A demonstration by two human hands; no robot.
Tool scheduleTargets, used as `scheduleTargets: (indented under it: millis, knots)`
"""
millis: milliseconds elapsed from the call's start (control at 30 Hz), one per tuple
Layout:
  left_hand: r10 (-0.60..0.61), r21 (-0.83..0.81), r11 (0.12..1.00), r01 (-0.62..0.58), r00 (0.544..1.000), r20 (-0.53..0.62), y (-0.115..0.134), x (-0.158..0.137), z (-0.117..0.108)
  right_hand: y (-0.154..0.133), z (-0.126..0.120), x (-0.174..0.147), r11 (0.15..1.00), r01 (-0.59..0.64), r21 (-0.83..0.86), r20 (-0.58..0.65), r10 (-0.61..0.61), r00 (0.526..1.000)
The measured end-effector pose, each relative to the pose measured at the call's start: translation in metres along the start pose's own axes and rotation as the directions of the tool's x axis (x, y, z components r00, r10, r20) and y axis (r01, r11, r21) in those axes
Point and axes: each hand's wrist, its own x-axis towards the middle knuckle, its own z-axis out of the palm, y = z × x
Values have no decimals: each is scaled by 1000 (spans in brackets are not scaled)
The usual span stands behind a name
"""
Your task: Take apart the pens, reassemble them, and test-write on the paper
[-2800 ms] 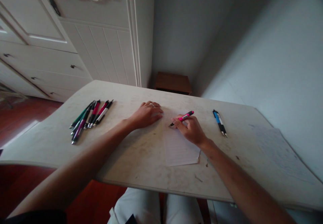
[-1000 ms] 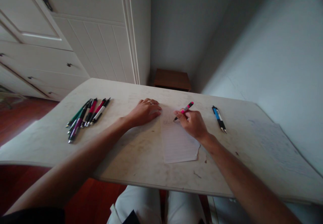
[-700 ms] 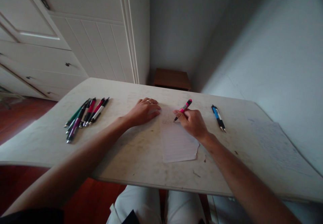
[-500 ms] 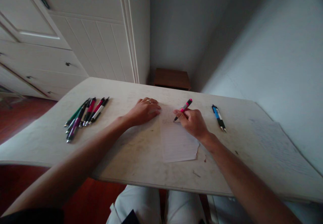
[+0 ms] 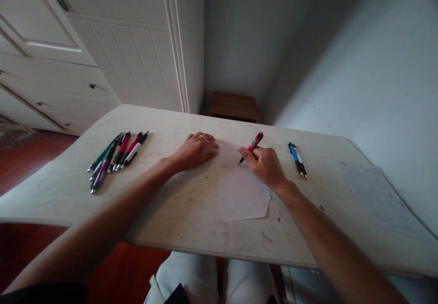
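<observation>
A lined sheet of paper (image 5: 242, 196) lies in the middle of the white table, with faint handwriting near its top. My right hand (image 5: 267, 166) grips a pink and black pen (image 5: 254, 142), whose tip touches the paper at the end of a written line. The heel of that hand covers part of the sheet's right side. My left hand (image 5: 197, 150) rests flat on the table, palm down with a ring on one finger, its fingertips at the paper's upper left edge.
Several pens (image 5: 118, 154) lie in a loose group at the left of the table (image 5: 185, 203). Blue and white pens (image 5: 297, 160) lie right of my right hand. Scribbles mark the table's right end, near the wall (image 5: 386, 80). A white cabinet (image 5: 137, 62) and a brown wooden box (image 5: 234, 105) stand behind.
My right hand has shifted slightly right with the pink pen, and the written line on the paper is longer. My left hand has stayed in place.
</observation>
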Motion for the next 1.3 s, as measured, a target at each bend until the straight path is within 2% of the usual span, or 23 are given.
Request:
scheduleTargets:
  millis: [433, 733, 900, 1100, 1200, 1300]
  knots:
    - [13, -6, 1000, -13, 1000, 1, -2, 0, 0, 10, -15, 3, 991, -35, -133, 48, 42, 998]
    - [20, -12, 1000, -20, 1000, -9, -3, 0, 1, 29, -27, -2, 979, -94, -179, 13, 97, 995]
    - [10, -10, 1000, -10, 1000, -8, -4, 0, 1, 28, -27, -5, 994, -61, -94, 58, 66, 996]
    - [15, -8, 1000, -15, 1000, -6, -3, 0, 0, 12, -18, -11, 987, 26, 156, 92, -41, 995]
    - [14, -11, 1000, -14, 1000, -12, -3, -1, 0, 9, -15, -13, 989, -19, 147, 92, 6, 996]
    - [12, -13, 1000, -12, 1000, -9, -3, 0, 0, 11, -14, -12, 988, -15, 152, 55, 7, 998]
